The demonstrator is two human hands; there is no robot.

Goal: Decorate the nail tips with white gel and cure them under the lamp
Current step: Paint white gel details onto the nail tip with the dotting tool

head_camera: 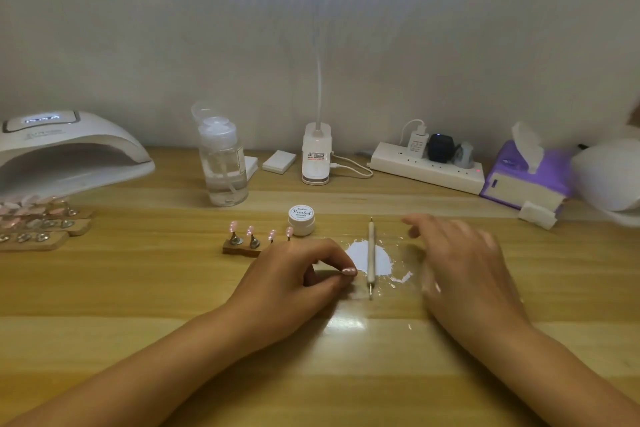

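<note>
My left hand pinches a pink nail tip between thumb and fingers, just left of a white gel smear on the wooden desk. A dotting pen lies across that smear. My right hand hovers blurred to the pen's right, fingers spread and holding nothing. Behind my left hand stands a wooden holder with several pink nail tips on stems. A small white gel jar sits closed behind it. The curing lamp stands at the far left.
More wooden holders with nail tips lie before the lamp. A clear pump bottle, white pads, a desk light base, a power strip and a purple tissue pack line the back along the wall.
</note>
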